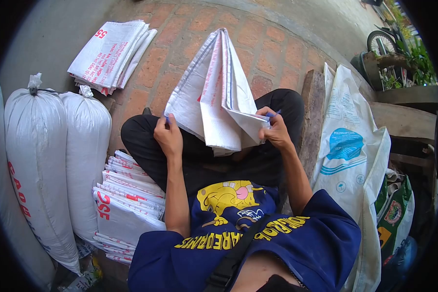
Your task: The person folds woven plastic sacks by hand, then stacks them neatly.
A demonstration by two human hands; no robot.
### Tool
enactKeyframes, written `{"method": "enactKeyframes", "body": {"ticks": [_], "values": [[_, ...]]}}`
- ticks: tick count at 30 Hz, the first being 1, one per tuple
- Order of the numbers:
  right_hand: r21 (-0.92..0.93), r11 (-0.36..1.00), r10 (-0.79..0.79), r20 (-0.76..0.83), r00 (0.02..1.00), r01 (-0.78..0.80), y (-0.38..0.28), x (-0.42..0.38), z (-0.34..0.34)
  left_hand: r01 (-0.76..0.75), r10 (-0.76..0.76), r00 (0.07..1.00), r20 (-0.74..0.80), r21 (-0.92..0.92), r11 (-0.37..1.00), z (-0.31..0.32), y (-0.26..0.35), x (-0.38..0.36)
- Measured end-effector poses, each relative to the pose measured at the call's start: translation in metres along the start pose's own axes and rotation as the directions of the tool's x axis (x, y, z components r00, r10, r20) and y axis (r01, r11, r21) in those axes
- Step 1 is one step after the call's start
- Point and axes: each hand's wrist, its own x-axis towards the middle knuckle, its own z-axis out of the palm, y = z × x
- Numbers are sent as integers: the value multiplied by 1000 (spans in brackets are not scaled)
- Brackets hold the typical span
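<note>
"Where is the held sack?"

"The white woven sack (213,104) is up over the crossed legs (143,141), its folded peak pointing forward over the brick floor (194,29). Its long axis runs from that peak back toward the lap."

"And the hands?"

"Left hand (169,136): closed in a pinch on the near left corner, forearm reaching straight forward. Right hand (274,129): fingers gripping the near right corner, forearm angled inward. Both hold low on the sack."

"Any writing on it?"

"Red print inside the folds, too small to read."

"Elsewhere?"

"The folded stack (107,56) ahead on the left shows '55' and 'THUC AN HON HOP' in red. The folded pile (131,209) beside the left forearm shows '2SE'. On the right, the big flat sack (348,141) has a blue disc with small lettering. The navy shirt (277,238) has yellow letters, partly under a black strap (236,248); 'AREPANTS' is legible."

"Far left?"

"Two tied, full sacks upright, side by side; the nearer one (39,160) has red letters starting 'CAO'."
</note>
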Motion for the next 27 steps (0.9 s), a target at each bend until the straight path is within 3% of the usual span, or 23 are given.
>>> {"method": "enactKeyframes", "body": {"ticks": [3, 7, 9, 13, 14, 16, 17, 19, 21, 23, 24, 25, 26, 27], "values": [[-10, 998, -61, 28, 998, 61, 3, 2, -4, 6, -6, 999, -32, -20, 1000, -5, 4, 10], [35, 999, -13, 42, 999, 12, 7, 6, -1, -36, 31, 991, -128, -37, 999, -4, -3, 18], [81, 988, -131, -9, 991, 132, 13, 7, 0, 134, -158, 981, -115, -188, 973, -5, -7, 19], [38, 993, -104, -109, 989, 109, 9, 6, 6, 243, -280, 958, -67, -332, 911, -15, 3, 18], [-168, 978, -160, -204, 966, 126, 4, 5, 7, 244, -281, 957, -68, -333, 911, -15, 4, 17], [-564, 820, -318, -297, 900, 104, -16, 5, 6, 187, -262, 950, -169, -364, 912, -14, 7, 18], [-566, 817, -322, -297, 899, 106, -22, 6, 1, 185, -261, 950, -169, -368, 911, -13, 4, 20], [-906, 340, -705, -67, 706, 253, -37, 16, -14, 43, -132, 948, -291, -294, 955, -14, -2, 32], [-976, 132, -725, 24, 689, 173, -65, 29, -34, -9, -71, 948, -309, -251, 968, -19, 1, 60], [-993, 88, -632, -114, 767, -75, -95, 53, -59, -174, 147, 959, -241, -97, 980, -20, 16, 113], [-996, 72, -604, -91, 792, -60, -105, 78, -89, -179, 143, 974, -179, -210, 961, -17, 38, 146], [-997, 58, -576, -70, 814, -45, -120, 111, -124, -163, 141, 981, -131, -178, 970, -18, 69, 183], [-996, -18, -592, -60, 804, -88, -138, 150, -156, -110, 113, 993, 14, -152, 982, -21, 98, 222], [-994, 31, -541, -107, 834, -108, -174, 184, -174, -88, 116, 988, 98, -250, 964, -12, 106, 284]]}}
